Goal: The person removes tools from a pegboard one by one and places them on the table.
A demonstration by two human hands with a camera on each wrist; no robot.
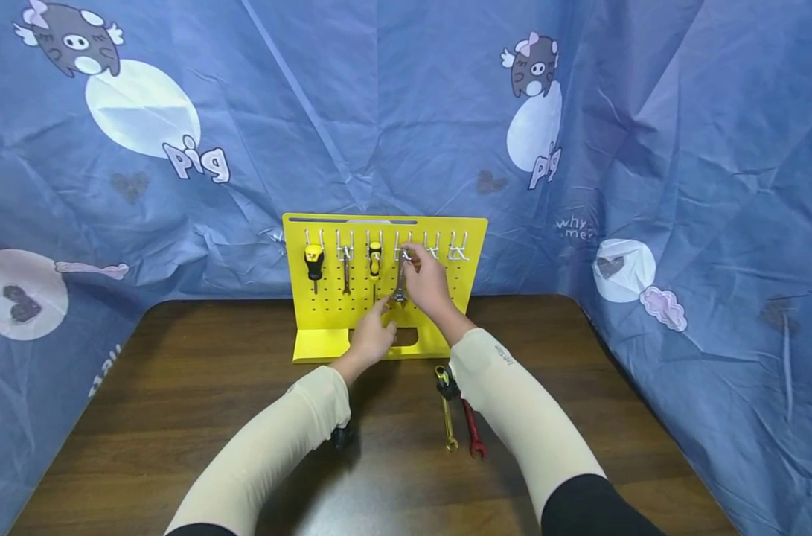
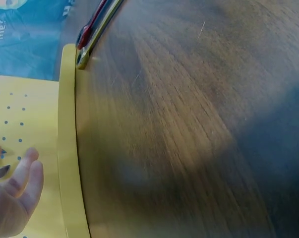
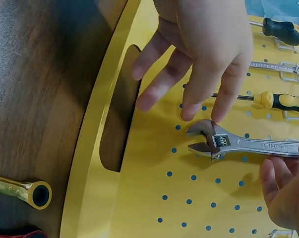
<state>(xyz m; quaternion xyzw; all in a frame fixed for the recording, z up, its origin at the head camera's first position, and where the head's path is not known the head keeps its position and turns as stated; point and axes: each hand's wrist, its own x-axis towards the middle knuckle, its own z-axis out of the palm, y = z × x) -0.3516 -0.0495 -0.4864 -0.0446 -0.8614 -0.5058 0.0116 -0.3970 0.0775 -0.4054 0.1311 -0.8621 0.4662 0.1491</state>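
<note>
A silver adjustable wrench hangs head down against the yellow pegboard, below the fourth pair of hooks. My right hand pinches the end of its handle up by the hook, thumb on one side and fingers on the other. Lower down, my left hand reaches up with extended fingers, and a fingertip touches the wrench head in the right wrist view. The left hand's other fingers are spread apart. Whether the handle's hole sits on the hook is hidden by the right hand.
Left of the wrench hang a black-and-yellow screwdriver, a silver combination wrench and a slimmer yellow screwdriver. Further hooks are at the right. On the wooden table lie a gold ratchet wrench and a red wrench, near the right forearm.
</note>
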